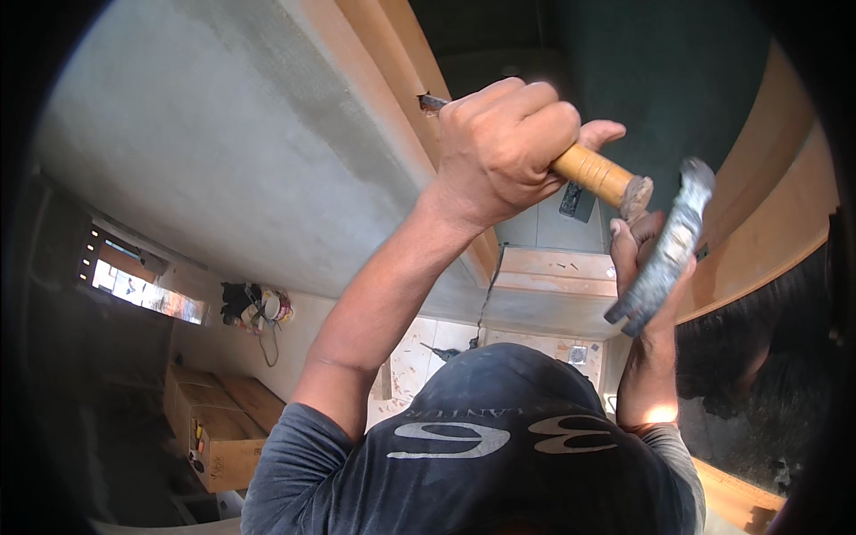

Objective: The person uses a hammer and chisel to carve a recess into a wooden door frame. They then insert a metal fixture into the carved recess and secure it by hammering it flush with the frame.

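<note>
My left hand (510, 147) is wrapped round the yellow handle of a chisel (596, 173), thumb sticking out along it. The chisel's metal blade reaches a small cut-out in the edge of a wooden door frame (383, 45). On the right, my right hand (631, 245) grips a hammer, partly hidden behind its worn, grey metal head (670, 245). That head is close to the frayed butt of the chisel handle; I cannot tell whether they touch. The hammer's handle is mostly hidden.
A grey plastered wall (241, 134) runs along the left of the frame. A curved-looking wooden door edge (758, 259) is at the right. A wooden sill (553, 267) crosses the floor. Lower left are a cardboard box (214, 437) and a white bucket (278, 307); a cable (486, 303) hangs nearby.
</note>
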Demonstrator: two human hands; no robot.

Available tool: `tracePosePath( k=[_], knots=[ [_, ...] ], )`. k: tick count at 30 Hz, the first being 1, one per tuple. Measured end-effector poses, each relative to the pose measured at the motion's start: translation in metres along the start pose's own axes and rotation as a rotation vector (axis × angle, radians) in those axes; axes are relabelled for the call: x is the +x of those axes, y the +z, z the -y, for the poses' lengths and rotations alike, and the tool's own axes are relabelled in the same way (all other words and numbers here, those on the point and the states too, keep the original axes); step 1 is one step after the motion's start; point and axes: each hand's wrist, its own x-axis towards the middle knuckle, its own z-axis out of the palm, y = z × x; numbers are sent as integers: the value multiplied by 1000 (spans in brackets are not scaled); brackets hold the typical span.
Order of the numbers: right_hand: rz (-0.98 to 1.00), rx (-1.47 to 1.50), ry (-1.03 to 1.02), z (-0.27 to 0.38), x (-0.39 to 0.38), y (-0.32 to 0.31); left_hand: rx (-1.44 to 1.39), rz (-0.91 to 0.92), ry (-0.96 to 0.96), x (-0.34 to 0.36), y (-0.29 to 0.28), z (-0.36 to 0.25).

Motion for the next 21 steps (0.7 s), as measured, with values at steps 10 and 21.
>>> tracePosePath(
  k=[10, 21],
  knots=[
    [-55, 400, 288, -47, -40, -13, -253, 322, -26, -11, 2, -56],
    [-107, 515, 441, -64, -37, -5, -3, 160, -57, -1, 24, -5]
  ],
)
